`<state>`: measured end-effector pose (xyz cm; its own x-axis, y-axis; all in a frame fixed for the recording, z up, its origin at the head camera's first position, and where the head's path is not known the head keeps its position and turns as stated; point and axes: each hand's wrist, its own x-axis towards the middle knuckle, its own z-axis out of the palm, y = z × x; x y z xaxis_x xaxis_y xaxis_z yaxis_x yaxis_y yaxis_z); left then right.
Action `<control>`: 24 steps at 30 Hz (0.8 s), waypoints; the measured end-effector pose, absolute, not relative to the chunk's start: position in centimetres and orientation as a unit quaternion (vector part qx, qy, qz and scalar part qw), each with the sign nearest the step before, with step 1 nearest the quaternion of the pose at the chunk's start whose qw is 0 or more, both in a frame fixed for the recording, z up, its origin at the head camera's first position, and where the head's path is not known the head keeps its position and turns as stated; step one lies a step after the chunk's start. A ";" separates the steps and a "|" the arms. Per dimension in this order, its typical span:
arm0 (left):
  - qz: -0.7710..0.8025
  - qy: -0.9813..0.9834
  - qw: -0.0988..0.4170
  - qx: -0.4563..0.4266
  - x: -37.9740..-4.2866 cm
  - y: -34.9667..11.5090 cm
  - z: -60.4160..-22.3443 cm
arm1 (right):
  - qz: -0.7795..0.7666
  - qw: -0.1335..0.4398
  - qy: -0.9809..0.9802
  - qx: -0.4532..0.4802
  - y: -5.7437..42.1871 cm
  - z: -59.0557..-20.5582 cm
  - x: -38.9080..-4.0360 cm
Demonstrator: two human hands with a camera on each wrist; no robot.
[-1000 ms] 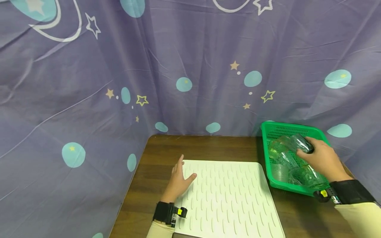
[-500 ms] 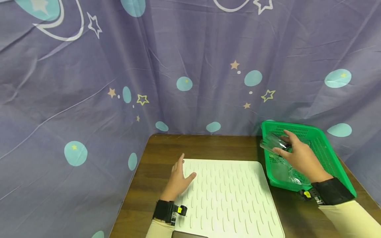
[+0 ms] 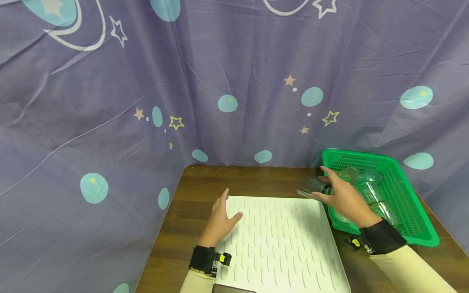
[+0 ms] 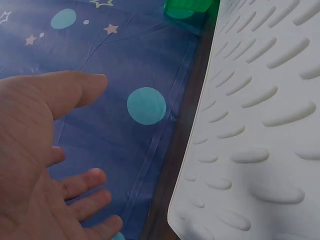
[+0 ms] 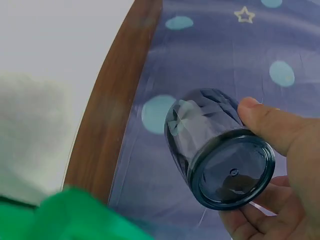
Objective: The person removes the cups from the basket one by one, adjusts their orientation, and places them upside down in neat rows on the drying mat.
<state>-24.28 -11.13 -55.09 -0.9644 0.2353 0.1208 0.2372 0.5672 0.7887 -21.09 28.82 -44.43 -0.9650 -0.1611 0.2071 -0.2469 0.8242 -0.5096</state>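
A bluish, see-through glass tumbler (image 5: 200,135) lies tilted in my right hand (image 3: 346,199), pinched between thumb and fingers near its thick base. In the head view the tumbler (image 3: 309,186) is over the back right corner of the white ridged mat (image 3: 278,244), its mouth toward the left. My left hand (image 3: 218,224) holds nothing; its thumb and fingers are spread apart at the mat's left edge. The left wrist view shows the same hand (image 4: 55,145) with the mat's ridged surface to its right.
To the right stands a green plastic basket (image 3: 421,221) with several clear glasses (image 3: 371,191) lying in it. A dark flat thing (image 3: 232,289) is at the mat's front edge. The brown wooden table (image 3: 253,179) meets a purple curtain (image 3: 249,130) at the back and left.
My right hand has lifted the glass tumbler out of the green basket and carried it left to the mat's back right corner. The left hand has stayed in place.
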 end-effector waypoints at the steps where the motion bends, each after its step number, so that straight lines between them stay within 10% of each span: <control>1: -0.445 -0.885 0.005 -0.138 -24.3 -11.0 -55.0 | 0.276 0.077 -0.951 0.112 28.4 -44.5 -21.2; 24: -0.388 -0.871 0.010 -0.302 -23.6 -8.1 -54.3 | 0.299 0.023 -0.941 0.157 15.7 -48.1 -22.6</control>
